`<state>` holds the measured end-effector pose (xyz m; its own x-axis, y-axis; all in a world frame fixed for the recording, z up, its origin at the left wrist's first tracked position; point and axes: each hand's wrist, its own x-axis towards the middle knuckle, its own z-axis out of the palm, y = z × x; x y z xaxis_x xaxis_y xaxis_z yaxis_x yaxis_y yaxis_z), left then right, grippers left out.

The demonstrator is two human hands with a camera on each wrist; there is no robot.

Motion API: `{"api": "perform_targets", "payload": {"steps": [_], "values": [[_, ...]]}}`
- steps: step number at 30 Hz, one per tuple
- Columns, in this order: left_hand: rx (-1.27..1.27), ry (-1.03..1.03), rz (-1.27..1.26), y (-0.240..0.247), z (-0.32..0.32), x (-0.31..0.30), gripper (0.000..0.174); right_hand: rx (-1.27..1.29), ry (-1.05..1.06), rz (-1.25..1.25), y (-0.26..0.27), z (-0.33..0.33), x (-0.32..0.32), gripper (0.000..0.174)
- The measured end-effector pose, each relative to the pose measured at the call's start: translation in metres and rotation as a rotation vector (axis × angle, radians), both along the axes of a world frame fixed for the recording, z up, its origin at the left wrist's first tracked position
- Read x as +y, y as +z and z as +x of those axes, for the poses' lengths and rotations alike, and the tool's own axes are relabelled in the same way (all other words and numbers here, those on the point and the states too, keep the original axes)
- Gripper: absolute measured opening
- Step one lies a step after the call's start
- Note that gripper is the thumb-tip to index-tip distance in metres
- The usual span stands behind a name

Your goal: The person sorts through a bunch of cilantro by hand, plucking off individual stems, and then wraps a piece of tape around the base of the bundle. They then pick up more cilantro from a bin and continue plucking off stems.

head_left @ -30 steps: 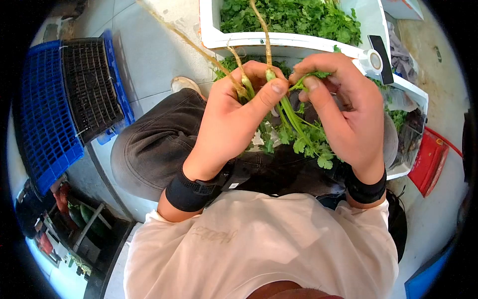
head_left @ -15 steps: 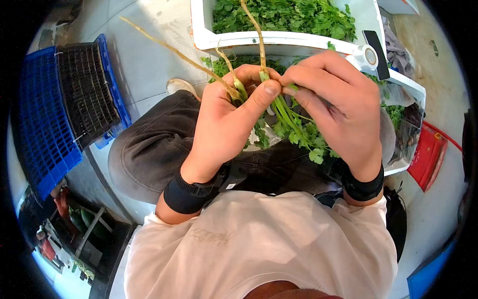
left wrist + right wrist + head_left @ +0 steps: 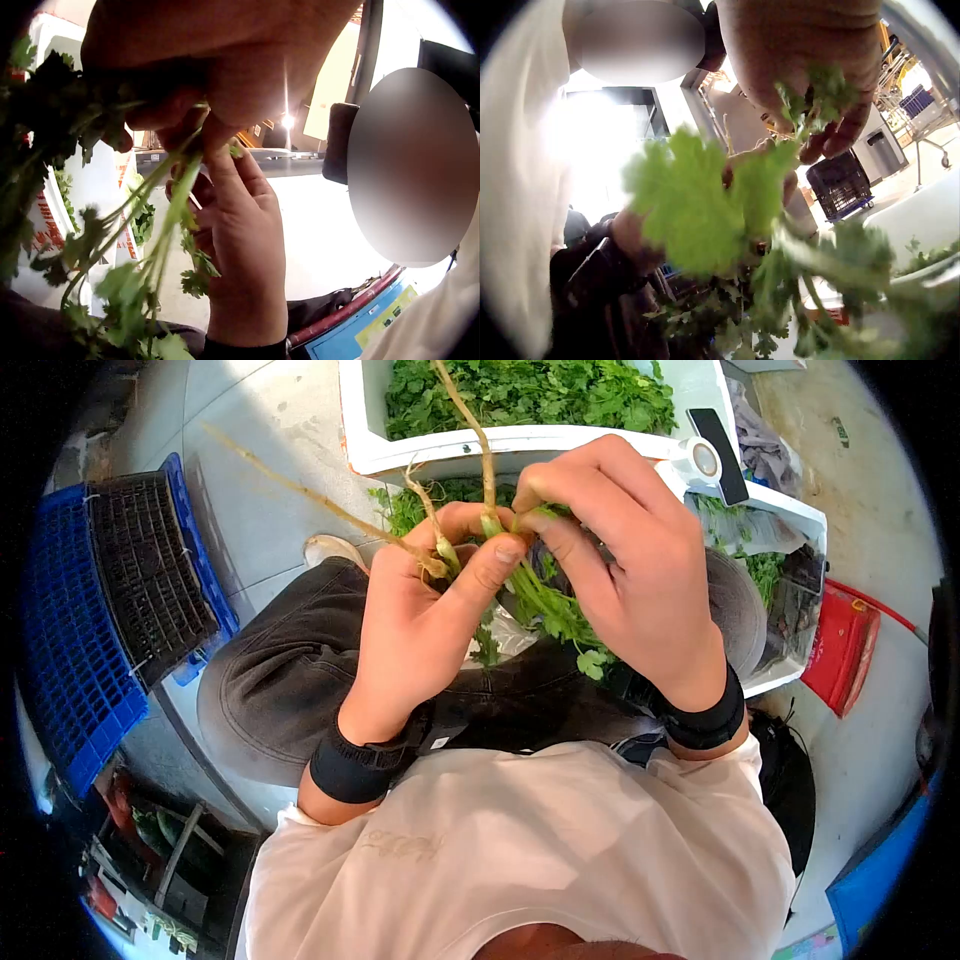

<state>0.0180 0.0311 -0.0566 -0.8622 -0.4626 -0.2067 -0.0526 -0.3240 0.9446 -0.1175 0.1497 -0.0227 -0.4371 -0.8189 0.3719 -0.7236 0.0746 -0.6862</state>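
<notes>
My left hand (image 3: 410, 625) grips several coriander plants by their stem bases, thumb across them. Their long pale roots (image 3: 487, 470) stick out on the far side, and the leafy tops (image 3: 565, 622) hang toward my lap. Against the left fingertips, my right hand (image 3: 635, 560) pinches a thin green sprig between thumb and forefinger, beside the stem bases. In the left wrist view, green stems (image 3: 172, 225) run down from the left fingers past the right hand. A blurred coriander leaf (image 3: 697, 202) covers much of the right wrist view.
Beyond my hands stands a white foam box (image 3: 500, 442) full of coriander. A phone (image 3: 718, 455) and a white round object (image 3: 700, 458) lie at its right corner. More coriander (image 3: 765, 575) sits in a box at right, near a red dustpan-like object (image 3: 842, 650). A blue-and-black crate (image 3: 100, 610) stands left.
My right fingers have moved in from the loose leafy sprig to the stem bases beside my left thumb. The left hand keeps its grip. The head view has shifted, moving everything leftward.
</notes>
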Motion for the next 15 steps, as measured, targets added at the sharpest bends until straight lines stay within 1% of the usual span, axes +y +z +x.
{"api": "perform_targets", "payload": {"steps": [1,2,3,4,5,6,7,8,9,11,12,15], "values": [[-0.133,-0.163,-0.109,-0.003,0.003,-0.008,0.015,-0.014,-0.114,0.018,0.002,0.0,0.0,0.019],[-0.11,-0.161,-0.098,-0.007,0.003,-0.002,0.014,-0.028,-0.228,0.038,0.004,-0.001,0.001,0.016],[-0.088,-0.158,-0.085,-0.011,0.004,0.005,0.013,-0.102,-0.25,-0.033,0.008,-0.004,0.003,0.014],[-0.129,-0.139,-0.113,-0.012,0.004,0.004,0.014,-0.171,-0.281,-0.065,0.009,-0.006,0.005,0.014],[-0.153,-0.109,-0.059,-0.007,0.003,0.002,0.016,-0.24,-0.317,-0.1,0.01,-0.008,0.007,0.015],[-0.125,-0.054,-0.056,-0.004,0.0,-0.001,0.02,-0.242,-0.318,-0.106,0.009,-0.01,0.009,0.015],[-0.098,0.003,-0.053,-0.003,-0.002,-0.004,0.024,-0.182,-0.244,-0.041,0.006,-0.014,0.01,0.014],[-0.093,0.07,0.021,-0.003,-0.001,-0.007,0.024,-0.124,-0.167,0.023,0.005,-0.014,0.008,0.014],[-0.098,0.077,0.013,-0.003,0.0,-0.008,0.024,0.009,-0.116,0.098,0.009,-0.013,0.006,0.014],[-0.064,0.115,0.122,-0.003,0.0,-0.01,0.027,-0.069,-0.017,0.081,0.004,-0.008,0.004,0.017],[-0.059,0.078,0.122,-0.003,0.001,-0.011,0.029,-0.07,-0.016,0.077,0.003,-0.007,0.003,0.017],[-0.007,0.064,0.142,-0.006,0.001,-0.006,0.029,-0.103,0.02,0.091,0.004,-0.003,0.0,0.022]]}}
